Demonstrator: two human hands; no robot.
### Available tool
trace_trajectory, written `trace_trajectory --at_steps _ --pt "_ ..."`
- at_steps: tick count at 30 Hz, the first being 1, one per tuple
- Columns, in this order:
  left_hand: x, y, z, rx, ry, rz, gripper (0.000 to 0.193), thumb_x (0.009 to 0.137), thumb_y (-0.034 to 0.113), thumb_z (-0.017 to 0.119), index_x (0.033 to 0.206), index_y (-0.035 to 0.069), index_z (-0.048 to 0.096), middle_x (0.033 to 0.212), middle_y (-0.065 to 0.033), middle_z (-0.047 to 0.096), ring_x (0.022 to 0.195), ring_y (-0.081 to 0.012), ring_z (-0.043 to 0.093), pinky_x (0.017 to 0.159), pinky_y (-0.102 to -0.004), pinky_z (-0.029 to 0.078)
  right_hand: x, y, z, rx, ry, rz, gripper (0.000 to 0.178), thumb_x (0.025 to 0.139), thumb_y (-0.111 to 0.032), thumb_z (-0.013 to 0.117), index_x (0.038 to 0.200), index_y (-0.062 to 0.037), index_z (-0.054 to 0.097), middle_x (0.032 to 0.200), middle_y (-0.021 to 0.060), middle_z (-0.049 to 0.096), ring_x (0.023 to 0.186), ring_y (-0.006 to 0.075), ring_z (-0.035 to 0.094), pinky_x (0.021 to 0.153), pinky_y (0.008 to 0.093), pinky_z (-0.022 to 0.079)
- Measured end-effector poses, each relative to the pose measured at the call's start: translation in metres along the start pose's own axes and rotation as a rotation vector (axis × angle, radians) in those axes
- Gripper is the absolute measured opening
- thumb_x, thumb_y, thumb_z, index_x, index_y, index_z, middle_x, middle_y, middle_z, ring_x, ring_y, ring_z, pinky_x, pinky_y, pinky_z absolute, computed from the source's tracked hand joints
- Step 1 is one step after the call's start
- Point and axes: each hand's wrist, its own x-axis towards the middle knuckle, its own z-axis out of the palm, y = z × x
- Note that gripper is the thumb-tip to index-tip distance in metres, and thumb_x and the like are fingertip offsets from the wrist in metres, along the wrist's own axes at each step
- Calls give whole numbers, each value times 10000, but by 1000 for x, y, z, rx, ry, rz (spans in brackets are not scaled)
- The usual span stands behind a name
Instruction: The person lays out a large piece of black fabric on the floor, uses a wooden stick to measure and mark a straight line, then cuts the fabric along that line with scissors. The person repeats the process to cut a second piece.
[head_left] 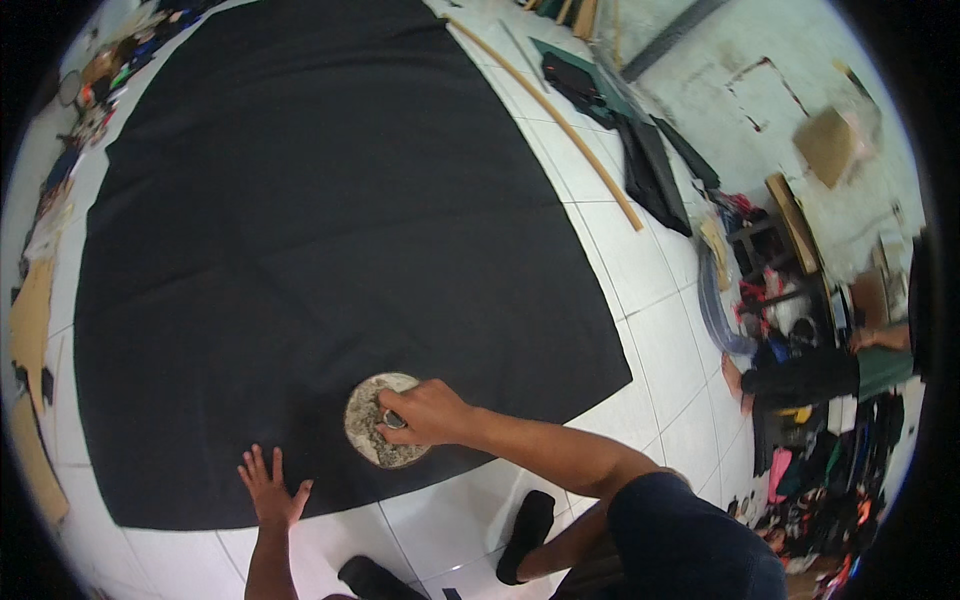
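A large sheet of black fabric lies spread over the white tiled floor. My right hand is closed around the upright handle of a round, mottled off-white and grey disc. The disc rests on the fabric near its front edge; its underside is hidden, and I cannot tell its exact kind. To the left, my left hand lies flat with fingers spread on the fabric's near edge, holding nothing.
A long wooden strip lies along the fabric's right side. Beyond it is a heap of dark cloth. Another person sits at the right beside piled goods. Cardboard pieces line the left edge. My dark-socked feet are at the front.
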Motion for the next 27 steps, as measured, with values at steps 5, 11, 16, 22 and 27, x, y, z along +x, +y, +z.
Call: trace_trajectory --at_steps 5,11,16,22,27 --pt "0 32 -77 37 -189 -118 862 876 581 644 1556 144 347 1621 -237 231 1494 -460 185 1207 -582 137 9 -29 -36 180 -315 222 466 888 -420 694 1194 -103 539 886 191 687 866 376 687 770 487 535" --pt "-56 166 -178 -816 -356 -236 540 928 399 670 1314 31 589 1276 -198 637 1201 -361 594 1027 -439 462 -94 -84 -151 652 -227 599 732 900 -367 740 1505 -147 392 1363 202 579 1166 338 638 955 439 525" --pt "-196 271 -314 -599 -574 170 481 900 406 691 1257 86 644 1187 -135 693 1100 -296 661 945 -401 521 -311 -116 -315 538 -57 1108 654 879 -437 733 1407 -110 527 1213 146 685 1051 274 676 910 403 532" --pt "-272 224 -365 -205 -553 152 384 941 430 632 1254 215 685 1132 -71 721 1104 -272 650 947 -392 528 -575 -77 -373 350 -11 1576 471 846 -482 744 1035 -54 692 1041 174 713 1040 348 673 906 420 535" --pt "-183 294 -400 -236 -268 -539 487 862 521 686 1058 76 711 1153 -192 703 1102 -386 652 988 -474 503 -702 11 -393 827 -294 1748 518 910 -529 636 806 -29 726 717 161 707 843 362 704 905 441 529"
